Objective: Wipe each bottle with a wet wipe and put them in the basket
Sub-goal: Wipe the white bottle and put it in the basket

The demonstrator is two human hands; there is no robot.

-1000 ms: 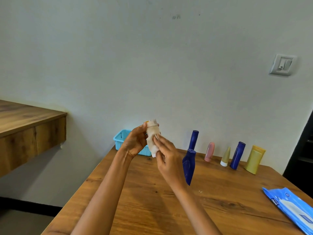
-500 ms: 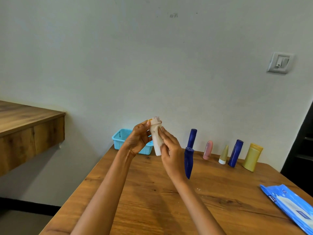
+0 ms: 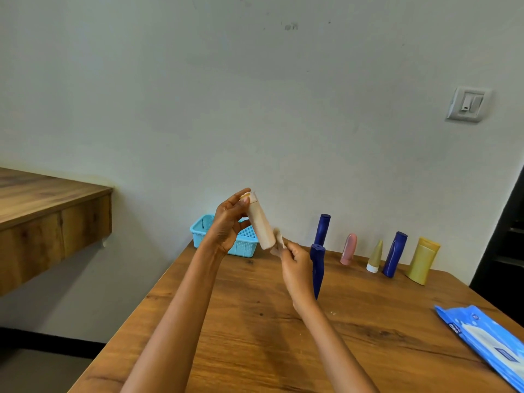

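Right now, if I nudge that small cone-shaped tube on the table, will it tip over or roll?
Probably tips easily: the cone-shaped tube stands on its narrow white cap and already leans. Once down, its tapered body would likely roll in a curve, perhaps toward the pink bottle beside it. It looks small, so probably light.

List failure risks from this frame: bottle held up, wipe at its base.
1. The left hand pinches the beige cylindrical bottle only near its cap; wiping force could slip it.
2. The right hand with the crumpled wipe sits beside the nearest dark blue bottle; it might get tipped over.
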